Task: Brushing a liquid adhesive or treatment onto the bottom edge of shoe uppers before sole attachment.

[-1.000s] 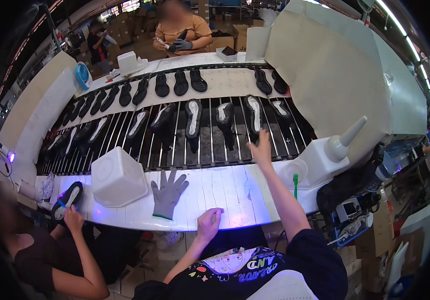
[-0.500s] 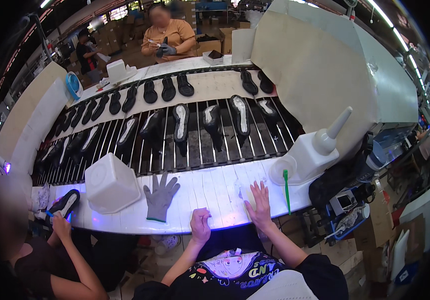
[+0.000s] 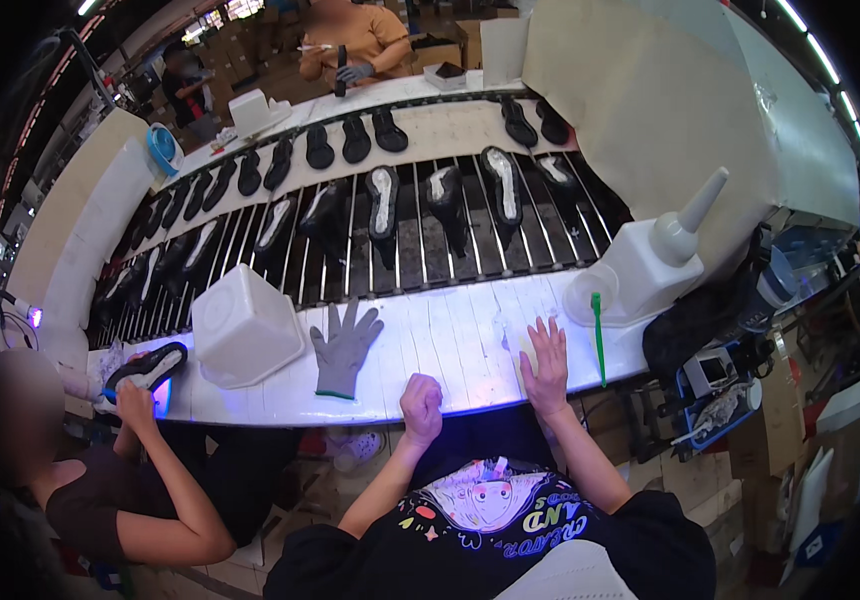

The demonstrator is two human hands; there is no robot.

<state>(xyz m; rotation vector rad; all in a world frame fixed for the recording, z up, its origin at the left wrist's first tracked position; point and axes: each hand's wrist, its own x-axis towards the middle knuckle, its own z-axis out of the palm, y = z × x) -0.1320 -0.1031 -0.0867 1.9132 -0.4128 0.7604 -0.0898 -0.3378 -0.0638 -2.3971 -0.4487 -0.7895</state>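
Note:
My left hand point(image 3: 421, 408) rests at the front edge of the white table, curled into a fist with nothing showing in it. My right hand point(image 3: 547, 372) lies flat on the tabletop, fingers stretched out, holding nothing. Left of my fist is a grey knit glove point(image 3: 346, 350) with a green cuff. Beyond my right hand stands a white squeeze bottle point(image 3: 647, 265) with a long nozzle. A green plastic strip point(image 3: 597, 338) hangs over the table edge near it. Between bottle and hand is a small clear scrap, hard to make out.
A slatted conveyor point(image 3: 420, 270) carries several black shoe uppers point(image 3: 383, 205) with whitish bottoms; black soles point(image 3: 355, 138) lie on the pale belt behind. A white tub point(image 3: 245, 325) is upside down at left. One co-worker point(image 3: 135, 480) brushes a shoe at left; another point(image 3: 370, 45) works opposite.
My view has shifted, so the table sits higher and further right. Both my hands keep their places and shapes on the table. The co-worker opposite now holds the black piece upright and lower.

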